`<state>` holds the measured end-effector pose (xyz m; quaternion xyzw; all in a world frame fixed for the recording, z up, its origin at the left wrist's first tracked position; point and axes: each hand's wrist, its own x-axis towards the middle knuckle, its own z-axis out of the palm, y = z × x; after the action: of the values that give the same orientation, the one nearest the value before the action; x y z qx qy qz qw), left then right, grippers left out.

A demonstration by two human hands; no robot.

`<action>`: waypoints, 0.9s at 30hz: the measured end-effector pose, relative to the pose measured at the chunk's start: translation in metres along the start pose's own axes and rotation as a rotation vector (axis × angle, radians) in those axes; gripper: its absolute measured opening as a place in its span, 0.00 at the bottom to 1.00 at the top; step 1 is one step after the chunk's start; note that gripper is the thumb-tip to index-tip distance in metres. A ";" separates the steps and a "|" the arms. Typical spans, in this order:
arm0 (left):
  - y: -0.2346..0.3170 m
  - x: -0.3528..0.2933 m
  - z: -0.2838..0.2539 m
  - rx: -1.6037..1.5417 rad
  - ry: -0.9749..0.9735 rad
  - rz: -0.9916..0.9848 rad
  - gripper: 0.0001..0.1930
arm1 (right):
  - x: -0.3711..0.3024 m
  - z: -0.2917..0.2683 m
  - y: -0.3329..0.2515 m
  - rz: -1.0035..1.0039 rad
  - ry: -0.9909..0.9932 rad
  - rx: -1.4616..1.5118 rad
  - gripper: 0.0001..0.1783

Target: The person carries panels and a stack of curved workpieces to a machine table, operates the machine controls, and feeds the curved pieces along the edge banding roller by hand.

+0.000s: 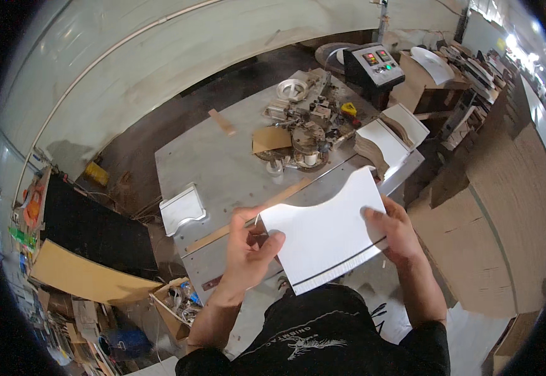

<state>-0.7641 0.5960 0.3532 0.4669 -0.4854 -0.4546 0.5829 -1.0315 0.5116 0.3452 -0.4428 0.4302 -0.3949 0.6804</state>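
Observation:
Both my hands hold a white board in front of my body, above the near edge of a grey metal table. Its far edge has a curved cutout, and a dark line runs along its near edge. My left hand grips the left side, thumb on the upper face. On the opposite side, my right hand pinches the board between thumb and fingers. Beyond it stands a machine with metal rollers and a round plate. A small stack of curved white boards lies at the table's right.
Another white board rests at the table's left edge. A wooden strip runs along the near side. Behind the machine is a black control box with lit displays. Tall brown stacked boards stand close at my right; a cardboard box sits lower left.

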 end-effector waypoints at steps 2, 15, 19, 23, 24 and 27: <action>-0.008 0.003 0.005 0.020 0.083 0.116 0.26 | 0.008 -0.001 0.010 -0.075 0.098 0.266 0.28; -0.014 -0.029 -0.008 -0.380 -0.326 -0.455 0.24 | -0.011 0.050 0.004 -0.070 0.041 0.227 0.25; -0.040 -0.039 -0.011 -0.500 -0.378 -0.514 0.20 | -0.021 0.059 -0.007 -0.089 0.006 0.183 0.25; -0.044 -0.050 -0.002 -0.230 -0.310 -0.390 0.21 | -0.028 0.053 -0.004 -0.098 -0.057 0.119 0.24; -0.044 -0.052 0.000 -0.259 -0.291 -0.392 0.22 | -0.030 0.052 -0.003 -0.112 -0.081 0.083 0.24; -0.036 -0.048 0.012 -0.288 -0.224 -0.390 0.24 | -0.034 0.048 0.000 -0.162 -0.137 0.057 0.25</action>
<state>-0.7845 0.6368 0.3116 0.4105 -0.3781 -0.6716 0.4873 -0.9973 0.5554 0.3645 -0.4824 0.3340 -0.4298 0.6863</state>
